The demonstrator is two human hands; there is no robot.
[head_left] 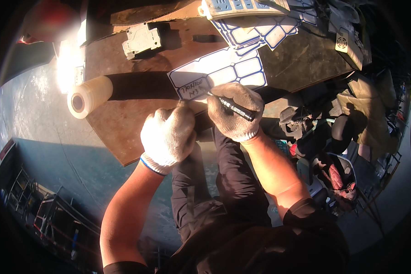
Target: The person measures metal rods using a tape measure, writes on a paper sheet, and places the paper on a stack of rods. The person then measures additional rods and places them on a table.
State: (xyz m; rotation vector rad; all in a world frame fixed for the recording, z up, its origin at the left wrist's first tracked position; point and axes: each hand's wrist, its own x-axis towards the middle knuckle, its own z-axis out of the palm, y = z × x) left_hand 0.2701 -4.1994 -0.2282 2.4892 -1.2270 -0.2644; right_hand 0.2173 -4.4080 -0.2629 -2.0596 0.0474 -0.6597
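Left hand, gloved, centre of frame: fingers curled together, pressed on the near edge of the label sheet. Right hand, gloved, just right of it: fingers pinched around a black marker, tip set on the sheet's handwritten label. Sheet laid on a brown board. Tape roll placed at left. Grey breaker and power strip located along the upper edge.
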